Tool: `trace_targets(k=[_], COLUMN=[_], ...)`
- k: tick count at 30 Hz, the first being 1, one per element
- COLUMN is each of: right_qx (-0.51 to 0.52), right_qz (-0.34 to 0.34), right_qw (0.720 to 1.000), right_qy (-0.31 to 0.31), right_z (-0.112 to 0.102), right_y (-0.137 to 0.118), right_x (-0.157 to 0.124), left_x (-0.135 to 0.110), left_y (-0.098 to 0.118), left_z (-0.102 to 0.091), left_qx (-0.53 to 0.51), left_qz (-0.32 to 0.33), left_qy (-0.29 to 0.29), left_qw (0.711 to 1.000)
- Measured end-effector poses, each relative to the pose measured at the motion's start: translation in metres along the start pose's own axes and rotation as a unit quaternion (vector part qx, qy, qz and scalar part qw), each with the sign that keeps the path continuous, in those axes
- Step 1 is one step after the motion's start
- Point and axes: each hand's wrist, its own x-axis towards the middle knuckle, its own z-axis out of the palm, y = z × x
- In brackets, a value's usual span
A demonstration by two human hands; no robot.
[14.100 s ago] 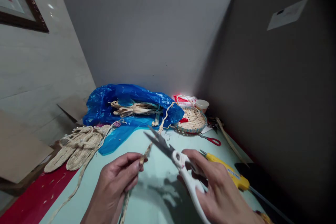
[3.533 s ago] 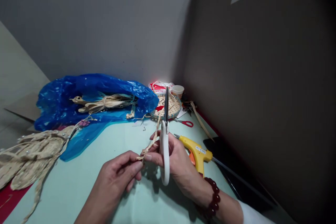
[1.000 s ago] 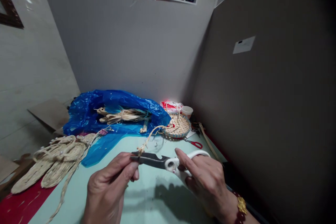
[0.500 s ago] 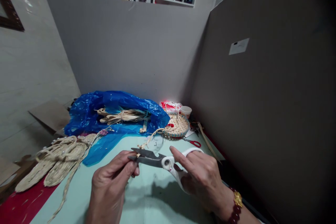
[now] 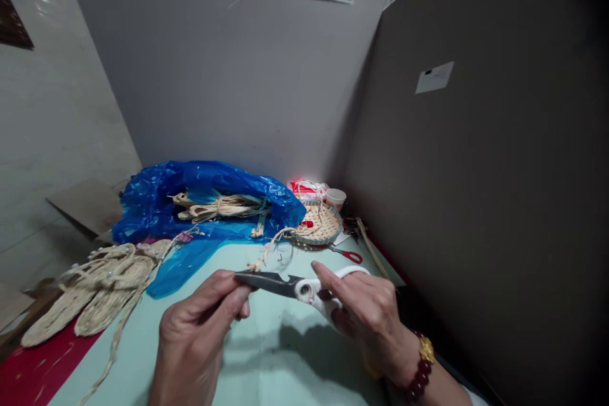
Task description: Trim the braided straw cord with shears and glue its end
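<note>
My right hand point(image 5: 368, 304) is wrapped through the white handles of a pair of scissors point(image 5: 276, 283), its index finger stretched along the top. The dark blades are closed together, pointing left, with their tips at the fingertips of my left hand point(image 5: 204, 323). Those fingers are pinched on the end of a straw cord point(image 5: 272, 246), mostly hidden by fingers and blades. From just behind the blades, the knotted cord runs back to a round woven basket point(image 5: 326, 228).
A blue plastic bag point(image 5: 157, 193) holds a tied straw bundle point(image 5: 223, 207). Woven straw sandals point(image 5: 114, 279) with a trailing cord lie at left on the pale green tabletop point(image 5: 266, 355). Red-handled scissors point(image 5: 351, 256) and a paper cup point(image 5: 335, 198) sit near the basket. Grey partitions point(image 5: 228, 82) stand behind and right.
The scissor blades, parted around a bit of straw before, have closed. My right hand's grip has tightened on the handles. The camera view has shifted slightly.
</note>
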Motion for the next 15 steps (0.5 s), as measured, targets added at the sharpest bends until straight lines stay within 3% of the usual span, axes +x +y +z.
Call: trace_targets(k=[4,10,12,15], right_qx=[0.058,0.157,0.263,0.471], right_qz=[0.02,0.186,0.295,0.443], right_qw=[0.998,0.97,0.919,0.763], right_qy=[0.011,0.002,-0.01,-0.01], right_z=[0.007,0.012,0.011,0.01], right_y=[-0.001,-0.016,-0.02,-0.023], right_x=[-0.001,0.009,0.015,0.021], left_x=[0.004,-0.003,-0.006,-0.009], left_y=[-0.003,0.002,0.004,0.003], left_z=[-0.001,0.002,0.005,0.01], left_qx=[-0.012,-0.007,0.001,0.018], left_qz=[-0.042,-0.099,-0.122,-0.161], left_qy=[0.004,0.002,-0.009,-0.049], left_qw=[0.999,0.995,0.993,0.986])
